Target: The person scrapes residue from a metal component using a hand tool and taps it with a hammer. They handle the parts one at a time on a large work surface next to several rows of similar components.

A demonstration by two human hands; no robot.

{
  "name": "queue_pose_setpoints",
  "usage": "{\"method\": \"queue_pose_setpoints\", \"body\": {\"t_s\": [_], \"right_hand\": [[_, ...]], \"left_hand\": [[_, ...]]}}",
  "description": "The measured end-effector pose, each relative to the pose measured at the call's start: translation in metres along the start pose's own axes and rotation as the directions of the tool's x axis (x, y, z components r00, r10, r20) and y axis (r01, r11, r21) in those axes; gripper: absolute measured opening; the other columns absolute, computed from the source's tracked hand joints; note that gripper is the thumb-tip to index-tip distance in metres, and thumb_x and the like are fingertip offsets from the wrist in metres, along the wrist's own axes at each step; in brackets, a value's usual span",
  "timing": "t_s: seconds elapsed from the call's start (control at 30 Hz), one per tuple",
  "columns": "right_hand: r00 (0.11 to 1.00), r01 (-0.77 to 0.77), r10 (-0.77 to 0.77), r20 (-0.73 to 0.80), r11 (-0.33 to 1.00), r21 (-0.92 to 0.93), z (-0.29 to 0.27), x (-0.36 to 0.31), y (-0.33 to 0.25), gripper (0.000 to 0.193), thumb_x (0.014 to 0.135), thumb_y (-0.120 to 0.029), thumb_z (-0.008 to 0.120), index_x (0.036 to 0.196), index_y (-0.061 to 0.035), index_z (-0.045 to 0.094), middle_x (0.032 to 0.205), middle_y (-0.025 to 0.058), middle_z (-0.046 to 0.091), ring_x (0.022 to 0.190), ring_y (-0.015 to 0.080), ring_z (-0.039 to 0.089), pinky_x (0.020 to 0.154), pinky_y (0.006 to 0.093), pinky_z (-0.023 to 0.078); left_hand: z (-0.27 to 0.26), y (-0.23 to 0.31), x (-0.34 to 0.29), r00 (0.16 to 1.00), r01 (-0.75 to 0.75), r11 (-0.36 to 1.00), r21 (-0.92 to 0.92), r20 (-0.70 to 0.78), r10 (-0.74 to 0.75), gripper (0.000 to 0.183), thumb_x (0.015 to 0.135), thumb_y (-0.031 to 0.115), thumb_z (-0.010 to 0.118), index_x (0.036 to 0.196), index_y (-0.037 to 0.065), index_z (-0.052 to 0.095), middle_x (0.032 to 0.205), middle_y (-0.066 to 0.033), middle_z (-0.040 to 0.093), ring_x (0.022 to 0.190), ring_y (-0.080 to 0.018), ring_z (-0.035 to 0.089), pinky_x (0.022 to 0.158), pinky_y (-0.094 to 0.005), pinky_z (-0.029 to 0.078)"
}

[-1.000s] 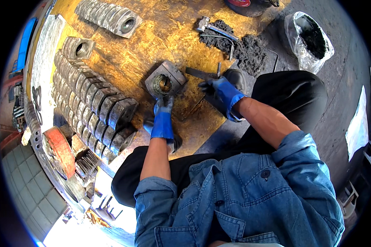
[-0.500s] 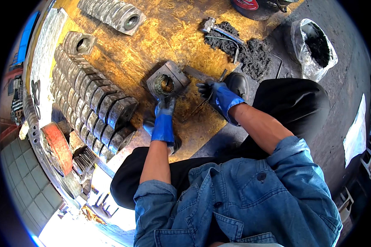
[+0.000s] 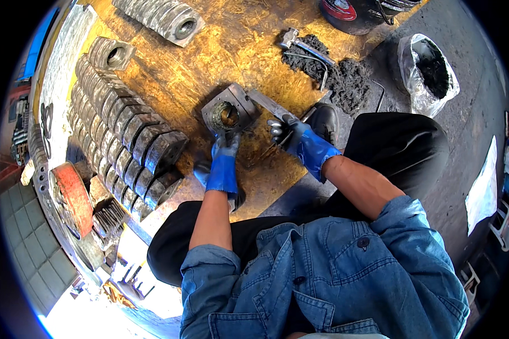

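A dark square metal block [image 3: 244, 106] with a round, threaded-looking hole sits on the stained yellow board. My left hand [image 3: 226, 148], in a blue glove with grey fingers, grips the block's near edge; its fingertips are partly hidden against the block. To the right, my gloved right hand [image 3: 297, 135] is closed around a flat, file-like metal bar [image 3: 271, 105]. The bar points up and left, its far end close by the block's right side. Whether it touches the block I cannot tell. A thin dark rod [image 3: 307, 114] shows beside the right hand.
Rows of similar metal blocks [image 3: 131, 121] stand at left, more [image 3: 163, 17] at the top. A hammer [image 3: 306, 46] and hex keys lie by dark shavings [image 3: 349, 82]. A plastic-lined bucket [image 3: 430, 70] stands at right, a black tub [image 3: 353, 18] beyond. My shoe [image 3: 325, 120] is close to my right hand.
My right hand has turned and shifted slightly down and left. The flat bar's face now catches more light. My left hand and the block have stayed in place.
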State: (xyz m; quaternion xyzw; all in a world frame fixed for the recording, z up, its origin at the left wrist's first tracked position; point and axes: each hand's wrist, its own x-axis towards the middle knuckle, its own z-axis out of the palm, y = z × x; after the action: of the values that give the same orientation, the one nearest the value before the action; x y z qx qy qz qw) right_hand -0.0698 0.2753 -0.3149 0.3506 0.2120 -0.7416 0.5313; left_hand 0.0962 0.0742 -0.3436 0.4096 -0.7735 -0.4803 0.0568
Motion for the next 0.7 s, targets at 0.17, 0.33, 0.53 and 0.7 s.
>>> {"method": "queue_pose_setpoints", "body": {"t_s": [0.17, 0.33, 0.53, 0.7], "right_hand": [[0.999, 0.037, -0.036, -0.023, 0.999, 0.030, 0.012, 0.006, -0.003, 0.019, 0.107, -0.029, 0.039, 0.111, -0.0149, 0.052, 0.109, 0.0175, 0.065, 0.071, 0.0253, 0.057, 0.059, 0.0397, 0.045], [1.000, -0.001, 0.002, -0.014, 0.996, 0.087, 0.005, 0.030, 0.009, 0.016, 0.106, -0.027, 0.043, 0.104, -0.0161, 0.054, 0.107, 0.0167, 0.065, 0.070, 0.0256, 0.057, 0.060, 0.0406, 0.047], [0.997, -0.079, 0.077, 0.025, 0.992, 0.099, 0.004, 0.055, 0.023, 0.019, 0.106, -0.028, 0.043, 0.104, -0.0129, 0.054, 0.096, 0.0152, 0.065, 0.064, 0.0227, 0.051, 0.058, 0.0397, 0.045], [0.999, -0.027, 0.023, 0.044, 0.995, 0.100, 0.022, 0.051, 0.030, 0.027, 0.106, -0.029, 0.047, 0.113, -0.0039, 0.056, 0.087, 0.0142, 0.065, 0.060, 0.0206, 0.052, 0.054, 0.0357, 0.045]], "left_hand": [[-0.001, -0.063, 0.021, 0.991, 0.126, 0.962, -0.241, 0.067, -0.113, 0.053, 0.090, 0.027, 0.073, 0.135, 0.004, 0.056, 0.115, -0.0123, 0.070, 0.100, -0.0212, 0.067, 0.089, -0.0350, 0.054], [-0.003, -0.026, 0.006, 0.997, -0.078, 0.959, 0.272, 0.030, 0.073, 0.052, 0.090, 0.021, 0.074, 0.137, 0.009, 0.056, 0.115, -0.0128, 0.070, 0.102, -0.0229, 0.068, 0.089, -0.0338, 0.054], [0.019, -0.019, 0.021, 0.883, 0.357, 0.593, -0.722, 0.052, -0.467, 0.043, 0.093, 0.021, 0.072, 0.130, 0.006, 0.058, 0.116, -0.0158, 0.068, 0.107, -0.0293, 0.065, 0.089, -0.0448, 0.055], [0.025, -0.057, 0.024, 0.965, 0.185, 0.779, -0.599, -0.040, -0.259, 0.039, 0.097, 0.017, 0.064, 0.133, 0.004, 0.055, 0.118, -0.0173, 0.065, 0.111, -0.0336, 0.062, 0.096, -0.0505, 0.054]]}}
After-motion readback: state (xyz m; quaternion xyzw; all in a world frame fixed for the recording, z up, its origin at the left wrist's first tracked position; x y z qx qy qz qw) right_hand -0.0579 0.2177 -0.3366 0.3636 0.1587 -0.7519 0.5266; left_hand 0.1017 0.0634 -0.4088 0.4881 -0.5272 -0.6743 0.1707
